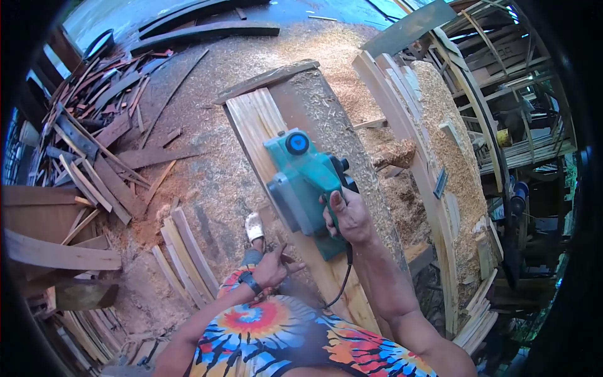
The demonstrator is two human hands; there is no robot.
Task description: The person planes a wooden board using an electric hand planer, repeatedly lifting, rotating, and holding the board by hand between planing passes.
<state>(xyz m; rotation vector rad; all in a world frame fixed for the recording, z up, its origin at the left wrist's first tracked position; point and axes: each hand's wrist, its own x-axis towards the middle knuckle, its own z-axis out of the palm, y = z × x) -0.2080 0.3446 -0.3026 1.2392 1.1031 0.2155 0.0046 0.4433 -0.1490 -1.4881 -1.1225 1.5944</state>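
Note:
My right hand (350,217) is wrapped around the rear handle of a green electric planer (308,173). The planer rests flat on a long pale wooden board (256,119), which lies lengthwise on a workbench (301,103). From the back of the tool a black cord (343,286) curves down toward my body. Left of the board's near end is my left hand (275,267), wearing a dark wristwatch (250,283). Its fingers are apart, with nothing seen in them. Whether its fingertips touch the board's edge I cannot tell.
Wood shavings (433,132) cover the bench and ground on the right. A long plank (408,125) runs along that side. Scrap wood (113,119) is heaped at the left, and several strips (188,251) lean nearby. A wooden stop (270,80) crosses the bench's far end.

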